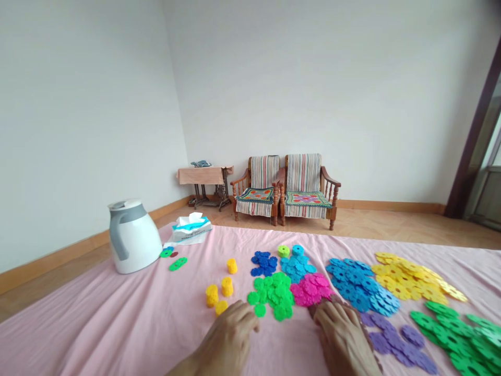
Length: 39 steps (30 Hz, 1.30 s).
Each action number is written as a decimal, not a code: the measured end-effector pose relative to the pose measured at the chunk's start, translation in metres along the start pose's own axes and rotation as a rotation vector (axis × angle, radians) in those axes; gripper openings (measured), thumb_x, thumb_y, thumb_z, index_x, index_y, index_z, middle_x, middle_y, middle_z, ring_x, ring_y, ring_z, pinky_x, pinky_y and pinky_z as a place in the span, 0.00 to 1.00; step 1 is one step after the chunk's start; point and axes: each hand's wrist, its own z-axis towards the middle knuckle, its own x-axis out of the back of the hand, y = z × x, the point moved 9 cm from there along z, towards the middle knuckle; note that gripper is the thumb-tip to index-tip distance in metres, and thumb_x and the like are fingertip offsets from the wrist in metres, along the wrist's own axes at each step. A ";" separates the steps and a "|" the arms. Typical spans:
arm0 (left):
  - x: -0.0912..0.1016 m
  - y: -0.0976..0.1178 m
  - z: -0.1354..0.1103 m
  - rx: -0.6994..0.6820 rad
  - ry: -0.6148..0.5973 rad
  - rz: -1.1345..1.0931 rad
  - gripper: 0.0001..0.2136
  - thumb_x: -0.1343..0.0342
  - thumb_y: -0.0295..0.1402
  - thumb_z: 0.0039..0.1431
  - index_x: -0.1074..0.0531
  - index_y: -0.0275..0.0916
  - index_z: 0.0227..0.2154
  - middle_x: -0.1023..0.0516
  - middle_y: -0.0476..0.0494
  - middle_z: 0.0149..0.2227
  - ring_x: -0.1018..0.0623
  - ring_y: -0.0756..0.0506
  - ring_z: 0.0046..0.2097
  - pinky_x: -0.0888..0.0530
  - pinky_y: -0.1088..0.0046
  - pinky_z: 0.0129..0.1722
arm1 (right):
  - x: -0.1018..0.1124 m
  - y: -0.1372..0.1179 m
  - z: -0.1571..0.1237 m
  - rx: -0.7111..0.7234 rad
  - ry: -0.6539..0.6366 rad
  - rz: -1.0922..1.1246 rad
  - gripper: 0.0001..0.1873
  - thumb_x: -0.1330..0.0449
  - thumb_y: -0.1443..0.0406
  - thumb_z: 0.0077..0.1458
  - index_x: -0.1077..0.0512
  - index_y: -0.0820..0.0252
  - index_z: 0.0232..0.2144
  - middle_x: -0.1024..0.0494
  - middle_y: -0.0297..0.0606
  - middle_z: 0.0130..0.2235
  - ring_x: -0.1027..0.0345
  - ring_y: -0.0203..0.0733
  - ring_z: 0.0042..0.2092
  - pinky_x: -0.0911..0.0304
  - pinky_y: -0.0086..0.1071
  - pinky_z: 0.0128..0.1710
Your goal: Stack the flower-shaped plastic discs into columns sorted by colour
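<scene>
My left hand (234, 332) is low in the middle of the head view, its fingers curled together against the pink cloth; anything inside them is hidden. Just behind it stands a short stack of yellow discs (221, 307), partly covered by the hand. My right hand (340, 332) lies over some brown notched discs (352, 308), fingers spread down onto them, hiding most of that pile. Bordering the right hand are a pink pile of discs (311, 289) and purple discs (391, 334). Between the hands, farther back, is a bright green pile (274, 293).
More yellow stacks (227, 286) stand left of the piles. Behind are dark blue (263, 263) and light blue discs (298, 268); larger blue (358, 282), yellow (410, 277) and green discs (457, 331) spread right. A white jug (136, 243) and tissue pack (191, 228) stand left.
</scene>
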 end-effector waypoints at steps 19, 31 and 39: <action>-0.078 -0.035 0.104 0.140 -0.154 0.231 0.36 0.50 0.63 0.42 0.34 0.39 0.47 0.33 0.37 0.48 0.35 0.34 0.50 0.39 0.54 0.49 | -0.006 -0.001 -0.004 0.068 0.027 0.102 0.11 0.50 0.74 0.50 0.32 0.53 0.30 0.27 0.33 0.31 0.34 0.40 0.35 0.42 0.32 0.35; -0.061 -0.014 0.063 0.150 -0.149 0.190 0.14 0.44 0.42 0.51 0.33 0.41 0.39 0.32 0.44 0.42 0.34 0.40 0.46 0.38 0.62 0.47 | -0.001 -0.011 0.000 0.063 -0.011 0.078 0.10 0.48 0.71 0.51 0.30 0.53 0.32 0.25 0.34 0.35 0.33 0.39 0.37 0.41 0.32 0.37; -0.056 -0.004 0.072 0.097 -0.117 0.094 0.18 0.44 0.40 0.49 0.33 0.41 0.43 0.31 0.43 0.44 0.33 0.41 0.48 0.37 0.62 0.49 | -0.002 -0.036 0.005 0.310 -0.014 -0.077 0.19 0.45 0.63 0.52 0.31 0.49 0.48 0.24 0.32 0.48 0.32 0.44 0.48 0.44 0.39 0.47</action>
